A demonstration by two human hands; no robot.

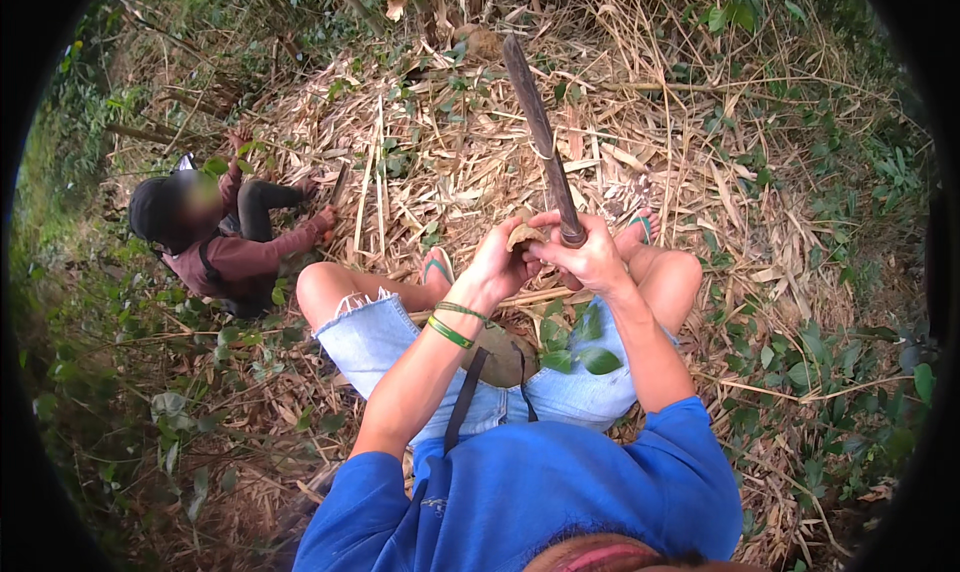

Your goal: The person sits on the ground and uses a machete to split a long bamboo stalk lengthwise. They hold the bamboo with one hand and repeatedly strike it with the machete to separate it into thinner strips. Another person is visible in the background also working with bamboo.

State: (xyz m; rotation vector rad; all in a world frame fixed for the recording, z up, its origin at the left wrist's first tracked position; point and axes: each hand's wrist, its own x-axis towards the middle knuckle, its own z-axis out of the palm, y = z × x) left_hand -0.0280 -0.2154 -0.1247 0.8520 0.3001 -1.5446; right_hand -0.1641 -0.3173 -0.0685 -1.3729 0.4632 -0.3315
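Seated on bamboo litter, both hands closed around a machete and a small pale piece.

Right hand (590, 257) fisted tight on the handle end of a long dark machete (540, 132), blade narrow and matte, angled from centre toward 12 o'clock, tip free over dry litter. Left hand (497, 267) curled shut on a small tan curved piece (522, 236), touching the right hand at the blade base; green bands on the wrist. Frayed pale denim shorts (375, 337) at 6 o'clock, knees spread, blue shirt below. Dry bamboo husks (440, 162), flat, papery, straw-coloured, covering open ground from 11 to 1 o'clock. Crouched second person (225, 242) at 9 o'clock, well apart. Green leafy undergrowth (830, 362) closing the edges at 3 and 8 o'clock.
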